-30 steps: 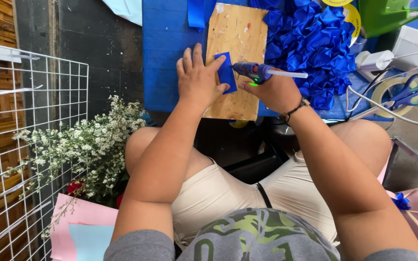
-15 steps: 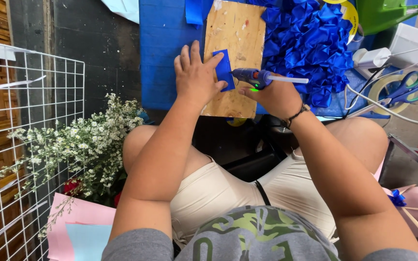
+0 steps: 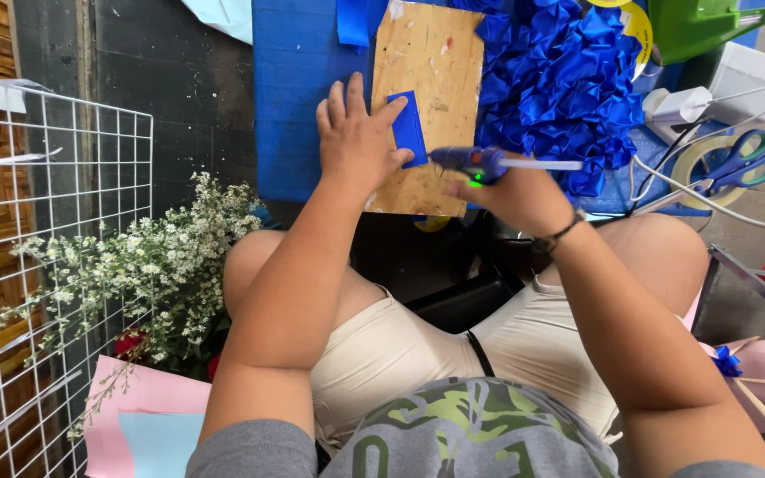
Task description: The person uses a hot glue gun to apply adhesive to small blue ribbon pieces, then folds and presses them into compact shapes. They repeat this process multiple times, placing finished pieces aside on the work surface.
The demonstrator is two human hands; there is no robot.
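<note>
Dark floor, blue mat [image 3: 298,97] top centre, wood board [image 3: 427,80] on it. Left hand [image 3: 356,142] flat, fingers spread, pinning ribbon strip [image 3: 408,128] to board. Right hand [image 3: 511,195] fisted round glue gun [image 3: 480,162], just right of strip.

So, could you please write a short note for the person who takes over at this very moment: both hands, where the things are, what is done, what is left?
Left hand: flat on the wooden board, fingers pinning a small blue ribbon piece.
Right hand: grips the blue glue gun, nozzle pointing at the ribbon piece; whether it touches cannot be told.
Things: a pile of folded blue ribbon pieces lies right of the board; scissors and a tape roll further right; white flowers at the left.
Done: many pieces folded and piled.
Left: no glue shows on the pinned piece yet.
</note>
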